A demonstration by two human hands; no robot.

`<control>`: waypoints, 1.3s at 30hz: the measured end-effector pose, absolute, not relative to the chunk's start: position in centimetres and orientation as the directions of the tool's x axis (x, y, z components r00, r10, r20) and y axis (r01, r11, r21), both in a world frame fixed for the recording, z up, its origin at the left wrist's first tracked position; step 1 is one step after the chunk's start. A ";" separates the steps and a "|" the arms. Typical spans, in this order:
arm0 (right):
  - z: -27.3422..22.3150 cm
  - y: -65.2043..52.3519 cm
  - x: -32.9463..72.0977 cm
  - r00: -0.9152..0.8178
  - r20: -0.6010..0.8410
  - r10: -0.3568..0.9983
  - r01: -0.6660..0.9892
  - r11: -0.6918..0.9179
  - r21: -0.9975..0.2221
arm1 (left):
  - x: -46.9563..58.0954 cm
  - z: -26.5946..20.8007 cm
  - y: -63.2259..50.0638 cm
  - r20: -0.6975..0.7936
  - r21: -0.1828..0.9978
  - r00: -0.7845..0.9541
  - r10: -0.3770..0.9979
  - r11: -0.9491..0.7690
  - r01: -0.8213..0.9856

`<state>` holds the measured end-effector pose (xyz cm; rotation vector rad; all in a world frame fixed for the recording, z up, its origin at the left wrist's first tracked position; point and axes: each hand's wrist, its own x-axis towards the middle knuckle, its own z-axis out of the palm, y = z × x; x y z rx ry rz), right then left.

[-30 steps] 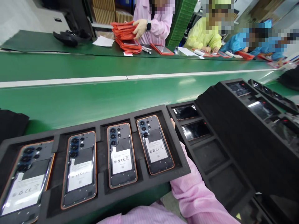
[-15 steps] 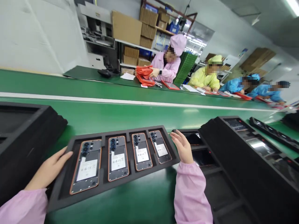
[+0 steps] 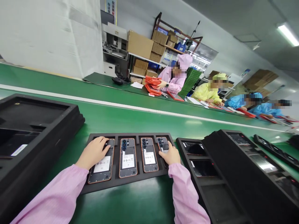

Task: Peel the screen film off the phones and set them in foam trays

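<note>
A black foam tray (image 3: 105, 187) lies on the green bench in front of me, with several smartphones in its slots, their inner backs and white labels facing up. My left hand (image 3: 93, 152) lies over the upper part of the leftmost smartphone (image 3: 100, 175), fingers spread across its camera end. At the other end, my right hand (image 3: 171, 154) straddles the rightmost smartphone (image 3: 163, 143), its thumb at the left edge and the fingers over the right side. Two middle smartphones, one of them an uncovered smartphone (image 3: 128, 158), lie untouched. The fingertips' exact contact is partly hidden.
Stacked black foam trays (image 3: 77, 113) stand at left, one holding a dark-screened phone. At right, another tray (image 3: 216, 194) holds two phones beside a taller tray stack (image 3: 247, 174). Beyond the white strip, co-workers in pink (image 3: 174, 79), yellow and blue sit with orange-red items.
Both hands have left the tray's ends and moved inward onto the outer smartphones. The tray now lies flatter on the bench. The camera view has shifted.
</note>
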<state>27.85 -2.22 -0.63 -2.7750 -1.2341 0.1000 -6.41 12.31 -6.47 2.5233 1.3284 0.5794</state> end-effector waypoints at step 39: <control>2.6 2.7 9.6 0.442 -0.196 0.875 0.861 -0.476 -0.181 | -8.3 -4.4 13.3 0.056 0.604 0.828 0.557 0.642 -0.472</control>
